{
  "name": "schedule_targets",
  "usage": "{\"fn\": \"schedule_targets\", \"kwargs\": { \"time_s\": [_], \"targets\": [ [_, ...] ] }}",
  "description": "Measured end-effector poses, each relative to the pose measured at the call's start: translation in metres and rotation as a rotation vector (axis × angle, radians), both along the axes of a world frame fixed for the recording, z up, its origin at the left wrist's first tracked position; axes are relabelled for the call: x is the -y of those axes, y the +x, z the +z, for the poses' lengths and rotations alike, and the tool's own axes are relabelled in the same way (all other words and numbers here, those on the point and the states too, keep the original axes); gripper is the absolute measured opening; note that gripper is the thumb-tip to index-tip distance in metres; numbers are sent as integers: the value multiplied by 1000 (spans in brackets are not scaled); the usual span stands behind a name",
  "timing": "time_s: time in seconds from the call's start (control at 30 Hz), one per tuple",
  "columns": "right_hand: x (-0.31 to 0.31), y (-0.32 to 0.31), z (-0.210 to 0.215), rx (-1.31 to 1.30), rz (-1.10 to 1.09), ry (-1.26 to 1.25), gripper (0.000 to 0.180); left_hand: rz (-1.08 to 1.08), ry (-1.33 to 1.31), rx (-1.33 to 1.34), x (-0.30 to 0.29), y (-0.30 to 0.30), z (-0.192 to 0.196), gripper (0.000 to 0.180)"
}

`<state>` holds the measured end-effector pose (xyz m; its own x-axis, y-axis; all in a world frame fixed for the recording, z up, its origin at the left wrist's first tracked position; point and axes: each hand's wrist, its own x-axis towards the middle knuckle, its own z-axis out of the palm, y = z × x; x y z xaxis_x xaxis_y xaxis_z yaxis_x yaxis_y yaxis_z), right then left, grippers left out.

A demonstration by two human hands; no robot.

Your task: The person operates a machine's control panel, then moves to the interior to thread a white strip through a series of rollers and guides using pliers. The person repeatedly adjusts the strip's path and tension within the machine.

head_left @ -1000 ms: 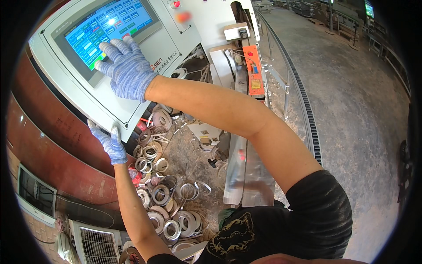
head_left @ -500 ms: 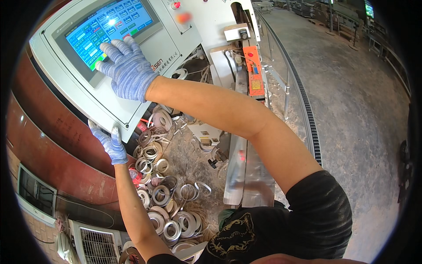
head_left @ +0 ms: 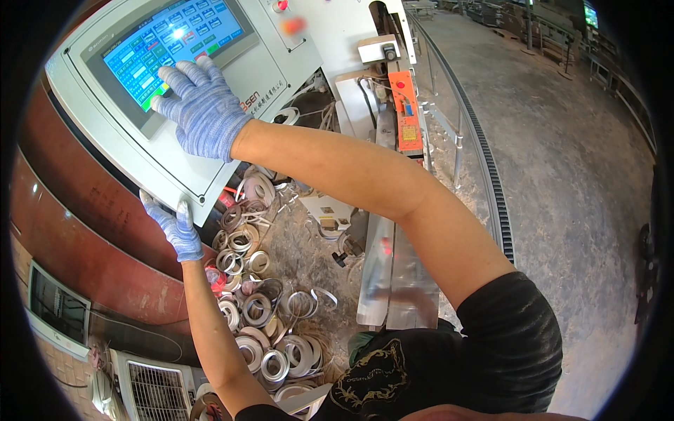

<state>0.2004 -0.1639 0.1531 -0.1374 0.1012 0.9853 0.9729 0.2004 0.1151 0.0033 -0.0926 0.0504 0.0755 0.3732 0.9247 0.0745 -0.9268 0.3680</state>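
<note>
A white control panel (head_left: 263, 63) with a lit blue touchscreen (head_left: 151, 59) fills the upper left. My right hand (head_left: 207, 116), in a blue-and-white knit glove, lies across the screen's lower edge. Its fingers are spread, with the tips at or just over the screen; exact contact cannot be told. Lower down, my left hand (head_left: 175, 231), gloved alike, holds the panel's bottom edge near the corner. The thumb rests toward the front face, and the other fingers are partly hidden at the edge.
Several rolls of edge-banding strip (head_left: 256, 309) lie on the dusty floor beneath my arms. An orange control box (head_left: 407, 112) sits on the machine ahead, beside a black ribbed track (head_left: 484, 154). Reddish-brown boards (head_left: 105, 238) stand at left, near a grilled unit (head_left: 154, 393).
Almost nothing differs. My right hand has shifted very slightly left over the screen; my left hand stays at the panel's edge.
</note>
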Motion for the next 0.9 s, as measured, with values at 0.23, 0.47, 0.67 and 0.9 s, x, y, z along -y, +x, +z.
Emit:
{"fn": "schedule_targets", "kwargs": {
  "time_s": [0.23, 0.47, 0.67, 0.9],
  "targets": [
    [-1, 0, 0, -3, 16, 10, 44, 69, 49, -42, -5, -3, -1, 89],
    [-1, 0, -1, -3, 22, 9, 43, 9, -1, 2, -2, 0, 0, 97],
    [-2, 1, 0, 13, 22, -7, 44, 12, -14, 4, -2, -1, 0, 97],
    [-4, 1, 0, 36, 1, -42, 46, 41, 42, -32, -6, -4, -1, 87]
  ]
}}
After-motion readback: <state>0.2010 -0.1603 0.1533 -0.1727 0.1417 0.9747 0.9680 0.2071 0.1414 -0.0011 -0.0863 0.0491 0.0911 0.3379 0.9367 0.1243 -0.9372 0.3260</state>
